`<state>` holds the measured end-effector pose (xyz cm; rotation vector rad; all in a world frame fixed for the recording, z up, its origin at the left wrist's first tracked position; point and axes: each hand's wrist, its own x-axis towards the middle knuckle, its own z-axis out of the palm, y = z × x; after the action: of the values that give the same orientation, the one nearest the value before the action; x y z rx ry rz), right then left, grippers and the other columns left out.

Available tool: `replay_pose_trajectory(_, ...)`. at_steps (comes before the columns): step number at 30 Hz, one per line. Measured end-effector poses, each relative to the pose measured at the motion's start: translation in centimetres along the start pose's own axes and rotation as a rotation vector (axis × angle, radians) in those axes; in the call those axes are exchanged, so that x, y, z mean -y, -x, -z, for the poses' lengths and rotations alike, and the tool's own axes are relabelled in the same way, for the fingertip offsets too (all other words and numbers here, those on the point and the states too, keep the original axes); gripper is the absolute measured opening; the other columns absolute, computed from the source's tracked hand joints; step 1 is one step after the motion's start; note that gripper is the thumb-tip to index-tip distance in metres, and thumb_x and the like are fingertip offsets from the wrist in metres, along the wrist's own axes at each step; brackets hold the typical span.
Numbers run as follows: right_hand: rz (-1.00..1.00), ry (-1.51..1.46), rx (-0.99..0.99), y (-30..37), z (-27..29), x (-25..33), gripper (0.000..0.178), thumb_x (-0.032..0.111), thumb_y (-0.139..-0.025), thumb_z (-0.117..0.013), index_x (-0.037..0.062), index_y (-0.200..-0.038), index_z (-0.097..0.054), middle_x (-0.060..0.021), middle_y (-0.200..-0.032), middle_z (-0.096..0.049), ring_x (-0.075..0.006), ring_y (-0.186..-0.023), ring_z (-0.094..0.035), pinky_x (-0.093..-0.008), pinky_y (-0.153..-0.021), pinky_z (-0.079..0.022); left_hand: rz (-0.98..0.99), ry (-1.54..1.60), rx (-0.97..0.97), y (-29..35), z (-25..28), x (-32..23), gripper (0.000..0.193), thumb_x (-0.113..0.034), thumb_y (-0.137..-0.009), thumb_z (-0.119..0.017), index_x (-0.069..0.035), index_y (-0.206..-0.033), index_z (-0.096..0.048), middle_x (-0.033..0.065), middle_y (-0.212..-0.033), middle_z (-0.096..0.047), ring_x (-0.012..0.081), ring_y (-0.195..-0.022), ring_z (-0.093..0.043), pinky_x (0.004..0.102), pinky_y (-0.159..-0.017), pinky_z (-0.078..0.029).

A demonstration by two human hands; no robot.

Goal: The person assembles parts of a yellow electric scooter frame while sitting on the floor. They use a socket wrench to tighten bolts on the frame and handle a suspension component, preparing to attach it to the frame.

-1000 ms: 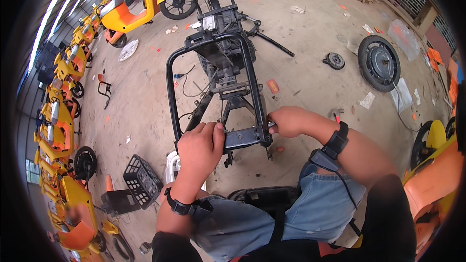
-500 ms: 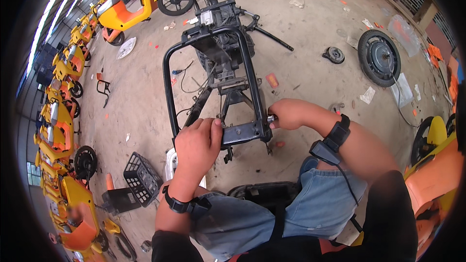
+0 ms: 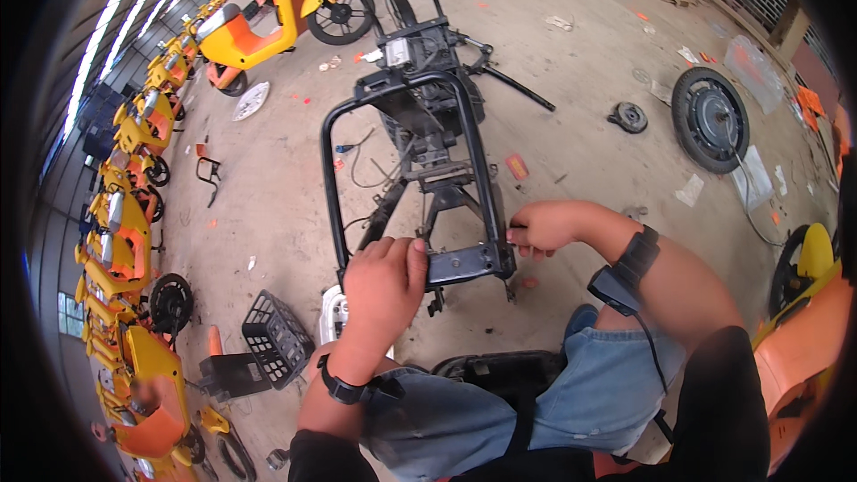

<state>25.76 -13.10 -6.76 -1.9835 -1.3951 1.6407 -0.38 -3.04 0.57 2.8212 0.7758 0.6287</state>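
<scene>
The left hand [image 3: 386,284] clasps the black frame [image 3: 458,264] at centre. Beside its lower-right corner, the right hand [image 3: 547,227] no longer shows shiny metal, suggesting a changed hold; its grip's contents cannot be told.

our black frame [image 3: 460,264], our blue jeans [image 3: 437,415], yellow-and-orange scooters [image 3: 134,250] at left, a black grid-patterned crate [image 3: 278,339]

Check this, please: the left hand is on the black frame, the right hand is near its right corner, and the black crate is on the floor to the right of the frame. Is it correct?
Not quite: in the head view, the black crate is to the left of the frame. The left hand and right hand are as you say.
</scene>
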Motion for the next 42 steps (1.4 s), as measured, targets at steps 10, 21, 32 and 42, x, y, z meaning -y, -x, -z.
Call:
replay_pose_trajectory(10,-0.015,-0.093,0.031,-0.5,0.0,-0.3,0.048,0.04,-0.107,-0.045,-0.0033,-0.107,-0.066,-0.0083,-0.092,-0.07,-0.0193,-0.077,-0.069,-0.0374,-0.069,-0.058,-0.235,0.112,0.019,0.7,0.0,-2.3,0.031,-0.017,-0.092,-0.066,-0.006,-0.121,-0.064,0.0124,-0.114,-0.067,0.0319,-0.115,-0.061,0.0427,-0.093,-0.043)
replay_pose_trajectory(21,0.13,0.407,-0.186,1.1,-1.2,0.3,0.047,0.041,-0.105,-0.05,-0.0022,-0.1,-0.07,-0.015,-0.094,-0.072,-0.029,-0.083,-0.07,-0.0416,-0.081,-0.054,-0.17,0.072,-0.021,0.3,0.2,-1.0,0.02,-0.019,-0.094,-0.065,-0.007,-0.11,-0.067,0.0094,-0.104,-0.07,0.0284,-0.103,-0.065,0.0403,-0.089,-0.044)
replay_pose_trajectory(32,-0.024,-0.361,0.299,-1.6,1.4,-1.5,0.034,0.031,-0.106,-0.05,0.001,-0.112,-0.064,-0.0036,-0.087,-0.065,-0.0183,-0.083,-0.068,-0.0346,-0.073,-0.055,-0.153,0.057,0.054,0.1,0.1,-0.8,0.016,-0.022,-0.095,-0.065,-0.009,-0.101,-0.07,0.0054,-0.094,-0.072,0.0256,-0.088,-0.066,0.0386,-0.078,-0.044)
replay_pose_trajectory(42,0.083,-0.215,0.174,-2.4,0.6,-2.2,0.043,0.038,-0.107,-0.052,-0.0018,-0.103,-0.068,0.0007,-0.071,-0.055,-0.014,-0.065,-0.058,-0.0333,-0.063,-0.051,-0.143,0.061,0.064,0.4,0.4,-1.0,0.02,-0.024,-0.096,-0.064,-0.006,-0.105,-0.069,0.0081,-0.094,-0.071,0.028,-0.088,-0.065,0.0396,-0.077,-0.044)
